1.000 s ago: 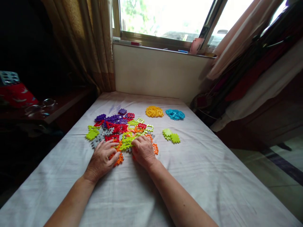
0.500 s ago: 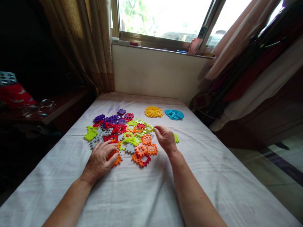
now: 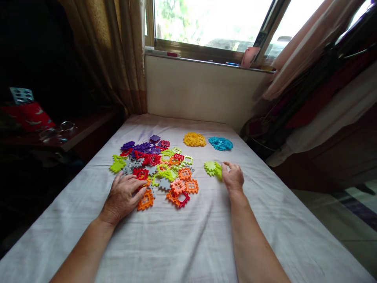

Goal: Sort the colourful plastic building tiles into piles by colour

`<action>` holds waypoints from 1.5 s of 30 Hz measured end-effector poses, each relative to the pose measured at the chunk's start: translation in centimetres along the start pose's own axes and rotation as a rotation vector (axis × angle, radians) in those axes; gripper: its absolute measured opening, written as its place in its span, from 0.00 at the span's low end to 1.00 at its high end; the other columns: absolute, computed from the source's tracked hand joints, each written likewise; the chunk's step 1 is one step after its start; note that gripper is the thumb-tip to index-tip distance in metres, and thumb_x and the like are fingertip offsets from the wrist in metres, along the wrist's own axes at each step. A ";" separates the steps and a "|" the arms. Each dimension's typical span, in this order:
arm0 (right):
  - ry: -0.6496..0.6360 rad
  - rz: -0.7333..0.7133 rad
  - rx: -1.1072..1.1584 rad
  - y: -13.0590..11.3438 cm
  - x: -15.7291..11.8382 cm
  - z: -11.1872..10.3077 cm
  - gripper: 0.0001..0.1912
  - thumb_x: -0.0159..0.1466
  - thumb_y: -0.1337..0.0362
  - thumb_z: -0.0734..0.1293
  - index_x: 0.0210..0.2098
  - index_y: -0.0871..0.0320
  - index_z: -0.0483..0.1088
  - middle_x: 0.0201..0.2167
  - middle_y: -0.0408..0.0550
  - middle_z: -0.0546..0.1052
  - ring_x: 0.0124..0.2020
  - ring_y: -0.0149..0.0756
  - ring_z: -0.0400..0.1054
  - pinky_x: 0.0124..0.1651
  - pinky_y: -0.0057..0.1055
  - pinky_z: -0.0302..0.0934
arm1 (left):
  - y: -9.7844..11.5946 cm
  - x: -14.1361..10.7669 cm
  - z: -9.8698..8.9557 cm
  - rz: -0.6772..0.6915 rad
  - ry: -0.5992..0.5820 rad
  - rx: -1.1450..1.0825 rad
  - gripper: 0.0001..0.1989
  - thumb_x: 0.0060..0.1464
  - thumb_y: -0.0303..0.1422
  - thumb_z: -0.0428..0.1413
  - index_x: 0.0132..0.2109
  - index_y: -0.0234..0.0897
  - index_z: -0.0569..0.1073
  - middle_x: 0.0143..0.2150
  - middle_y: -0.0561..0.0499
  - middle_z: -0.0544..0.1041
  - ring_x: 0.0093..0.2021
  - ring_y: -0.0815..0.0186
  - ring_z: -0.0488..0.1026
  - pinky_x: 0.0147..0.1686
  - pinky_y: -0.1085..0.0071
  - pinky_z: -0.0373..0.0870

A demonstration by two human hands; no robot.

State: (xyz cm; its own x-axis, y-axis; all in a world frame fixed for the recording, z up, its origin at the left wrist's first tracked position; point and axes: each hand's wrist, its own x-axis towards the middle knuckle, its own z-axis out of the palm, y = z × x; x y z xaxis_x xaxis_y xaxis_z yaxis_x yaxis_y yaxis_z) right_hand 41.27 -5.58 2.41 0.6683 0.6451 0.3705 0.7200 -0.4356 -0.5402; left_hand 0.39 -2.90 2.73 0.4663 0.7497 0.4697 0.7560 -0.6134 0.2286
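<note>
Pale, softly creased cloth (image 3: 182,243) covers the broad surface, running back to a plain wall (image 3: 188,86) beneath a bright window (image 3: 206,23), with a heavy golden-brown curtain (image 3: 118,59) at the far left. Sorting by colour shows only in part. Yellow pieces (image 3: 194,139) make one compact heap at the far side, blue pieces (image 3: 220,144) make another just to its right, and a small lime-green group (image 3: 210,168) sits nearer, below them. Left of these, the mixed pile (image 3: 153,159) is the largest spread: purple pieces (image 3: 144,147) at its far side, red and grey among the middle, orange toward the near edge, and more lime green in between, so those colours are not fully apart.

Everything in the heaps looks like thin, smooth plastic, squarish or rounded, with toothed rims; some pieces are solid, others are open frames or have window-like crossbars.

The left hand (image 3: 122,194) lies over the pile's near-left edge, fingers loosely spread and touching pieces there. The right hand (image 3: 233,177) is at the right side of the lime-green group, thumb and fingers drawn close together; whether they grip a piece, I cannot tell.
</note>
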 end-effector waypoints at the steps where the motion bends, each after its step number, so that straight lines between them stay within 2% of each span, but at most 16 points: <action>1: -0.011 -0.050 0.022 -0.9 -0.3 0.1 0.17 0.62 0.60 0.62 0.42 0.60 0.79 0.43 0.57 0.78 0.46 0.45 0.70 0.52 0.38 0.62 | -0.1 0.0 -0.1 -0.011 0.020 0.012 0.13 0.59 0.43 0.52 0.42 0.48 0.80 0.41 0.50 0.83 0.49 0.55 0.75 0.65 0.46 0.50; 4: -0.108 -0.262 0.126 -4.4 -2.1 0.4 0.14 0.63 0.62 0.62 0.40 0.57 0.79 0.42 0.54 0.79 0.47 0.43 0.70 0.55 0.38 0.61 | -0.3 -0.1 -0.3 -0.060 0.075 0.049 0.13 0.58 0.42 0.52 0.39 0.47 0.80 0.37 0.51 0.83 0.46 0.56 0.75 0.64 0.48 0.52; 6: -0.192 -0.423 0.189 -7.1 -4.1 0.9 0.12 0.64 0.62 0.63 0.39 0.55 0.78 0.43 0.51 0.79 0.47 0.41 0.70 0.55 0.37 0.61 | -0.6 -0.2 -0.4 -0.105 0.095 0.076 0.12 0.57 0.41 0.52 0.38 0.47 0.80 0.36 0.50 0.83 0.45 0.56 0.75 0.64 0.47 0.52; 9: -0.320 -0.588 0.215 -10.5 -7.7 1.5 0.09 0.64 0.63 0.65 0.40 0.53 0.78 0.45 0.50 0.79 0.47 0.40 0.70 0.54 0.37 0.61 | -0.9 -0.3 -0.7 -0.179 0.111 0.125 0.12 0.57 0.41 0.52 0.38 0.45 0.79 0.36 0.48 0.82 0.43 0.55 0.75 0.63 0.45 0.52; 12: -0.426 -0.716 0.178 -12.4 -10.5 1.6 0.11 0.63 0.59 0.69 0.44 0.51 0.77 0.48 0.50 0.78 0.51 0.43 0.69 0.56 0.40 0.60 | -1.0 -0.3 -1.1 -0.234 0.134 0.167 0.12 0.57 0.41 0.51 0.38 0.44 0.78 0.35 0.47 0.81 0.41 0.54 0.75 0.61 0.44 0.54; 15: -0.490 -0.769 0.106 -13.0 -11.7 1.3 0.13 0.60 0.57 0.72 0.44 0.51 0.78 0.48 0.50 0.78 0.51 0.44 0.68 0.55 0.41 0.60 | -0.5 -0.1 -1.2 -0.234 0.156 0.163 0.11 0.58 0.40 0.52 0.40 0.44 0.78 0.36 0.48 0.81 0.41 0.54 0.74 0.60 0.47 0.57; 18: -0.546 -0.746 0.087 -12.9 -11.2 1.0 0.07 0.62 0.58 0.70 0.35 0.53 0.78 0.42 0.49 0.79 0.45 0.40 0.71 0.51 0.36 0.61 | 0.8 0.0 -0.7 -0.153 0.137 0.070 0.12 0.58 0.40 0.52 0.42 0.45 0.78 0.41 0.48 0.81 0.45 0.55 0.74 0.61 0.50 0.58; 20: -0.566 -0.706 0.084 -12.5 -10.4 0.9 0.06 0.63 0.59 0.69 0.33 0.53 0.77 0.38 0.47 0.80 0.42 0.38 0.72 0.47 0.33 0.61 | 1.8 0.0 -0.2 -0.070 0.079 -0.016 0.12 0.58 0.40 0.53 0.44 0.45 0.78 0.45 0.49 0.81 0.49 0.56 0.74 0.63 0.50 0.56; 23: -0.532 -0.642 0.055 -11.8 -9.5 0.9 0.09 0.61 0.60 0.70 0.41 0.54 0.76 0.39 0.48 0.80 0.41 0.38 0.72 0.45 0.32 0.61 | 2.9 -0.1 0.4 0.019 -0.028 -0.094 0.11 0.57 0.40 0.55 0.44 0.46 0.79 0.47 0.50 0.81 0.52 0.56 0.73 0.64 0.49 0.53; 25: -0.513 -0.630 0.024 -11.4 -9.2 1.0 0.13 0.60 0.60 0.70 0.44 0.53 0.76 0.39 0.48 0.80 0.41 0.39 0.72 0.43 0.31 0.61 | 3.3 -0.1 0.5 0.041 -0.065 -0.116 0.10 0.57 0.40 0.55 0.42 0.47 0.79 0.45 0.50 0.81 0.51 0.57 0.73 0.65 0.48 0.53; 29: -0.525 -0.659 -0.016 -11.4 -9.4 1.3 0.05 0.62 0.61 0.68 0.35 0.52 0.77 0.33 0.46 0.80 0.39 0.39 0.72 0.43 0.31 0.60 | 3.3 0.0 0.5 0.045 -0.076 -0.132 0.09 0.57 0.39 0.55 0.40 0.46 0.79 0.45 0.50 0.81 0.50 0.58 0.74 0.65 0.49 0.53; 34: -0.414 -0.625 0.089 -11.3 -8.2 1.0 0.06 0.62 0.63 0.68 0.37 0.51 0.77 0.38 0.46 0.81 0.42 0.38 0.72 0.47 0.32 0.61 | 2.9 0.0 0.7 0.050 -0.067 -0.135 0.11 0.58 0.41 0.54 0.40 0.45 0.79 0.45 0.50 0.81 0.50 0.57 0.74 0.63 0.49 0.54; 37: -0.281 -0.490 0.133 -9.5 -5.4 0.2 0.08 0.61 0.60 0.68 0.38 0.53 0.78 0.39 0.47 0.81 0.42 0.40 0.73 0.49 0.34 0.62 | 2.7 -0.1 0.9 0.061 -0.071 -0.137 0.11 0.59 0.41 0.53 0.40 0.45 0.78 0.45 0.50 0.82 0.50 0.57 0.74 0.63 0.49 0.55; 41: -0.122 -0.181 0.042 -4.9 -1.5 -0.8 0.11 0.60 0.58 0.67 0.37 0.55 0.77 0.38 0.49 0.81 0.41 0.41 0.73 0.47 0.35 0.63 | 2.6 -0.1 0.9 0.069 -0.064 -0.135 0.12 0.60 0.42 0.52 0.40 0.45 0.78 0.44 0.50 0.82 0.50 0.57 0.75 0.62 0.49 0.56; 43: -0.092 -0.039 -0.027 -2.7 -0.6 -1.1 0.12 0.59 0.57 0.67 0.37 0.55 0.78 0.38 0.50 0.81 0.40 0.42 0.73 0.45 0.35 0.63 | 2.6 0.0 0.9 0.071 -0.059 -0.137 0.12 0.60 0.42 0.51 0.40 0.46 0.79 0.44 0.50 0.82 0.50 0.57 0.75 0.62 0.49 0.56; 45: -0.102 0.039 -0.077 -1.2 -0.2 -1.1 0.12 0.59 0.56 0.67 0.37 0.55 0.78 0.37 0.50 0.81 0.40 0.43 0.73 0.43 0.35 0.62 | 2.6 0.0 0.9 0.070 -0.060 -0.136 0.13 0.60 0.42 0.51 0.40 0.46 0.79 0.44 0.50 0.82 0.50 0.57 0.75 0.62 0.49 0.56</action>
State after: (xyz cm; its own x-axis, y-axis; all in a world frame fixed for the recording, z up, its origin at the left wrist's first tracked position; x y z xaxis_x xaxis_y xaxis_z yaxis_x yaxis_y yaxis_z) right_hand 40.46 -5.91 3.80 0.6762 0.6856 0.2695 0.7089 -0.5060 -0.4913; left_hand 2.78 -4.26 2.55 0.5453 0.7148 0.4379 0.6535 -0.6897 0.3120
